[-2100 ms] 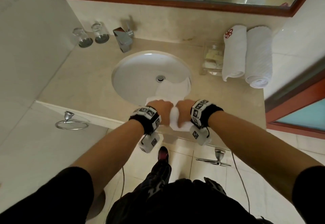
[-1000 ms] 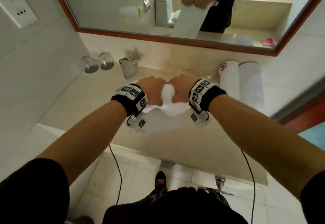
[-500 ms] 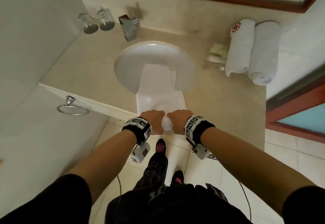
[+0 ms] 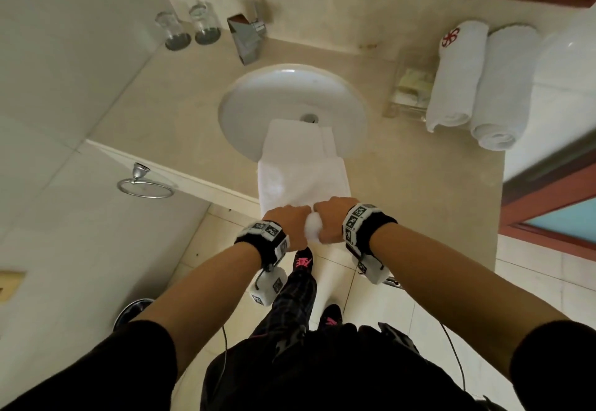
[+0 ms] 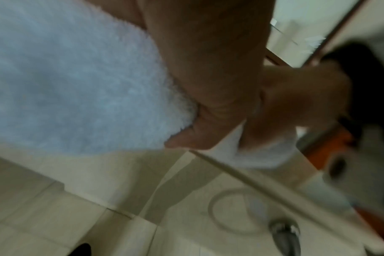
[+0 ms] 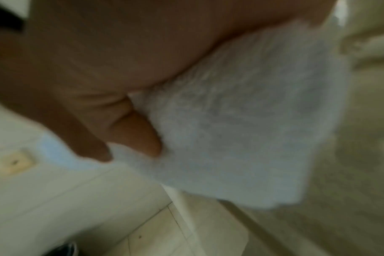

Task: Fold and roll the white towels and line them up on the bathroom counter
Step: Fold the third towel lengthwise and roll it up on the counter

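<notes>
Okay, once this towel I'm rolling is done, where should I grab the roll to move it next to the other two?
Probably grip the towel roll around its middle, coming from above with fingers wrapped across its width. Both hands, left hand and right hand, already hold the rolled end that way at the counter edge. Pinching one end would likely let it telescope or unroll.

Soft, even light in the head view – edges bow outward. Both wrist views are heavily smeared with blur.

No words can be read; a rolled towel [image 4: 458,75] bears a red flower emblem.
</notes>
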`<state>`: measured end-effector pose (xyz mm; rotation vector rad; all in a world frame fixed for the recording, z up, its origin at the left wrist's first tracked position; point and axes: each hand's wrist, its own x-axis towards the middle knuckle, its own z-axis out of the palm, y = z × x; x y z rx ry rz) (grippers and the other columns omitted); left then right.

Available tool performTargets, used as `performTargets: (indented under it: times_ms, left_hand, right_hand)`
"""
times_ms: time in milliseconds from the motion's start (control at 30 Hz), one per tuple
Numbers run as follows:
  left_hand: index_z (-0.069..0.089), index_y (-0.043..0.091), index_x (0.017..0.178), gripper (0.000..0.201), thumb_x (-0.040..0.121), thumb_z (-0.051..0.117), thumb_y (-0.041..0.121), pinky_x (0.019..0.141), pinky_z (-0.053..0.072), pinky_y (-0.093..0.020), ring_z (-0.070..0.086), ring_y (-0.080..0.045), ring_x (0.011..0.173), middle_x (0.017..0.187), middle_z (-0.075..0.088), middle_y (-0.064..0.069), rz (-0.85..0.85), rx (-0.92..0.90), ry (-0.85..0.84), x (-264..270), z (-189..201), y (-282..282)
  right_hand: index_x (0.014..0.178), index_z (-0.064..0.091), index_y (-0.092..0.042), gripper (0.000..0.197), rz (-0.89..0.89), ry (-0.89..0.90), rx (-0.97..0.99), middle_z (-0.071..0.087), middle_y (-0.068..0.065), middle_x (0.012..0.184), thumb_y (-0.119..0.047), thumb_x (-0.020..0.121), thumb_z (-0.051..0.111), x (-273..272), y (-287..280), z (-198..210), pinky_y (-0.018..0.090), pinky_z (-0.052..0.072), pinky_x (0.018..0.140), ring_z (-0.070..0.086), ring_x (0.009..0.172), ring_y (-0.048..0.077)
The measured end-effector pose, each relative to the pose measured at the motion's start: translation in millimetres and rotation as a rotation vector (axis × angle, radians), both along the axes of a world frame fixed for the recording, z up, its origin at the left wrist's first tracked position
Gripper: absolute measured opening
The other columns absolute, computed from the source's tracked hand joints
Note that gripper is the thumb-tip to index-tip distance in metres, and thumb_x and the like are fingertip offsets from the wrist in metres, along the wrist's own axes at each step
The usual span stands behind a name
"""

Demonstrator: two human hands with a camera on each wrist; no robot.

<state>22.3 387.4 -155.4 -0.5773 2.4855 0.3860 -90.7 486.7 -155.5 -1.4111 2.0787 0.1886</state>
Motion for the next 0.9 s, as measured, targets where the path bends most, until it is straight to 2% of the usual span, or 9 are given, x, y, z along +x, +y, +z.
performTargets:
  times_ms: [100,133,233,367,467,533,600,800,900]
  left_hand:
    - [0.051,0.022,0.122,0.056,0.07,0.072,0.024,0.069,0.047,-0.032,0.061,-0.025,0.088,0.107,0.065,-0.002,0.114,0.16,-0.018,-4.5,-0.8,-17.0]
    - [0.047,0.021,0.122,0.058,0.069,0.071,0.021,0.068,0.048,-0.032,0.061,-0.026,0.086,0.106,0.064,-0.004,0.132,0.184,-0.018,-5.4,-0.9,-19.7]
    - [0.039,0.019,0.116,0.054,0.072,0.07,0.02,0.067,0.052,-0.036,0.06,-0.027,0.081,0.098,0.062,-0.005,0.105,0.175,-0.033,-10.1,-1.5,-18.0]
    - [0.039,0.023,0.121,0.06,0.071,0.071,0.026,0.068,0.051,-0.035,0.062,-0.025,0.083,0.1,0.061,0.0,0.017,-0.02,0.011,-12.8,1.1,-10.2]
    - [0.038,0.022,0.126,0.065,0.07,0.073,0.026,0.071,0.044,-0.035,0.059,-0.025,0.092,0.107,0.056,0.0,-0.081,-0.219,0.135,-18.3,6.9,-12.2]
    - [0.038,0.02,0.13,0.062,0.075,0.069,0.019,0.078,0.043,-0.038,0.057,-0.026,0.099,0.112,0.056,-0.002,-0.087,-0.332,0.205,-27.6,16.3,-21.6]
    - [0.041,0.02,0.129,0.056,0.078,0.063,0.013,0.082,0.042,-0.041,0.057,-0.027,0.102,0.113,0.058,-0.002,-0.069,-0.416,0.303,-43.1,32.1,-37.9]
    - [0.055,0.016,0.108,0.04,0.07,0.059,0.005,0.071,0.038,-0.039,0.058,-0.03,0.08,0.087,0.063,-0.001,-0.075,-0.591,0.656,-90.2,99.7,-85.4]
    - [0.055,0.016,0.108,0.04,0.07,0.059,0.006,0.072,0.04,-0.039,0.059,-0.03,0.079,0.085,0.064,-0.002,-0.083,-0.57,0.672,-88.4,102.1,-86.0]
  right_hand:
    - [0.127,0.038,-0.025,0.075,0.124,0.187,-0.113,0.056,-0.002,0.107,-0.05,0.066,0.074,3.5,2.4,-5.4,0.034,0.042,0.073,0.057,0.092,0.023]
    - [0.129,0.037,-0.024,0.077,0.146,0.236,-0.127,0.055,-0.001,0.11,-0.048,0.067,0.075,5.5,3.5,-7.0,0.036,0.041,0.075,0.057,0.097,0.023]
    - [0.124,0.041,-0.018,0.058,0.094,0.237,-0.085,0.061,0.004,0.107,-0.032,0.077,0.072,6.7,4.2,-12.6,0.034,0.038,0.073,0.06,0.095,0.026]
    - [0.119,0.047,-0.021,0.048,0.009,0.156,-0.043,0.062,0.002,0.103,-0.036,0.078,0.067,-5.4,-3.3,-7.5,0.031,0.041,0.067,0.063,0.088,0.023]
    - [0.117,0.045,-0.023,0.047,-0.057,0.148,-0.075,0.061,0.0,0.102,-0.045,0.079,0.062,-23.6,-15.2,7.8,0.033,0.044,0.072,0.062,0.09,0.022]
    - [0.119,0.042,-0.023,0.049,-0.076,0.217,-0.144,0.06,0.0,0.104,-0.04,0.079,0.065,-33.4,-25.9,19.0,0.037,0.044,0.081,0.061,0.097,0.024]
    - [0.124,0.043,-0.021,0.049,-0.11,0.35,-0.265,0.06,0.001,0.109,-0.025,0.08,0.065,-42.2,-36.9,30.9,0.039,0.04,0.086,0.059,0.101,0.025]
    - [0.117,0.048,-0.018,0.05,-0.237,0.513,-0.596,0.061,0.001,0.1,-0.012,0.072,0.07,-79.9,-70.9,86.9,0.04,0.039,0.081,0.056,0.09,0.026]
    - [0.117,0.05,-0.018,0.048,-0.18,0.534,-0.621,0.062,0.001,0.099,-0.008,0.072,0.066,-83.1,-68.8,90.8,0.04,0.038,0.082,0.056,0.091,0.027]
